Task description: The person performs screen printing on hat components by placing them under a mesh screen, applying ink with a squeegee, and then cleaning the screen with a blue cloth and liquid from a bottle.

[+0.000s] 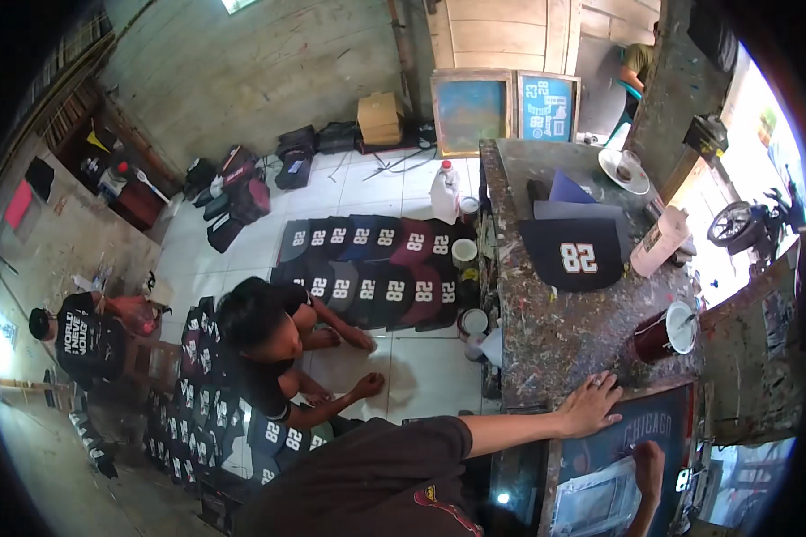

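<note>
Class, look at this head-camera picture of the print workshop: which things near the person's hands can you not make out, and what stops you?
- Right hand: its fingers are hidden against the dark framed printing screen.
- White paper sheet on that screen: cut off by the lower edge; print blurred.
- Dark red cup on the paint-speckled table: a pale lid hides its contents.
- Left hand: its palm lies flat, so anything beneath is hidden.

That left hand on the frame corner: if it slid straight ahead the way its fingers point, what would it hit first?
Probably the dark red cup. The left hand points up and right across the speckled table, though depth is unclear.
</note>
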Available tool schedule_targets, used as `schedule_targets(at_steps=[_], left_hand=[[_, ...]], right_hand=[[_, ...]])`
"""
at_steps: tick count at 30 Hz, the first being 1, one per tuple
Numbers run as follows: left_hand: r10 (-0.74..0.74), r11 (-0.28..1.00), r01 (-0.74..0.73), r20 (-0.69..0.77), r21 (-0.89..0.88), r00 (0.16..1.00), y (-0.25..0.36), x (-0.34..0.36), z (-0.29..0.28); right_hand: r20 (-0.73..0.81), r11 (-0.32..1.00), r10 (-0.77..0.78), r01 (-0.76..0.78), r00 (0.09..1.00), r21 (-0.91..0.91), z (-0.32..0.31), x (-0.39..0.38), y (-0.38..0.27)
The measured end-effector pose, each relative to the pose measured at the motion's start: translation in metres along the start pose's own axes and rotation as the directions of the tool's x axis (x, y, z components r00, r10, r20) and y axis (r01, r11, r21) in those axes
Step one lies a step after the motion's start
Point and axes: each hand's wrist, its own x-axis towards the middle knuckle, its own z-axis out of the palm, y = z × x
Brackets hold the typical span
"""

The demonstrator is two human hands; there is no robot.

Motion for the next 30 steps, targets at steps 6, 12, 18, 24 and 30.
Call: schedule_targets(at_steps=[6,12,18,24,30], left_hand=[[0.008,1.000,-0.008,0.032,0.009,0.999,0.012,0.005,-0.002],[0.018,1.000,-0.019,-0.035,-0.014,0.999,0.007,0.008,0.014],[0.040,0.998,-0.041,-0.026,-0.039,0.999,0.004,0.008,0.000],[0.122,0.992,-0.124,-0.078,-0.016,0.989,0.011,0.023,-0.027],[0.113,0.961,-0.124,0.059,0.245,0.992,0.000,0.024,0.000]], right_hand=[[-0.307,0.925,-0.124,-0.003,0.944,-0.381,0.014,-0.004,0.003],[-0.435,0.970,0.110,-0.193,0.894,-0.150,0.057,-0.056,0.021],[-0.459,0.933,0.359,-0.297,0.812,0.205,0.047,-0.132,-0.159],[-0.528,0.754,0.656,-0.443,0.539,0.484,0.051,-0.228,-0.228],[-0.631,0.704,0.709,-0.256,0.316,0.663,0.016,-0.292,-0.297]])
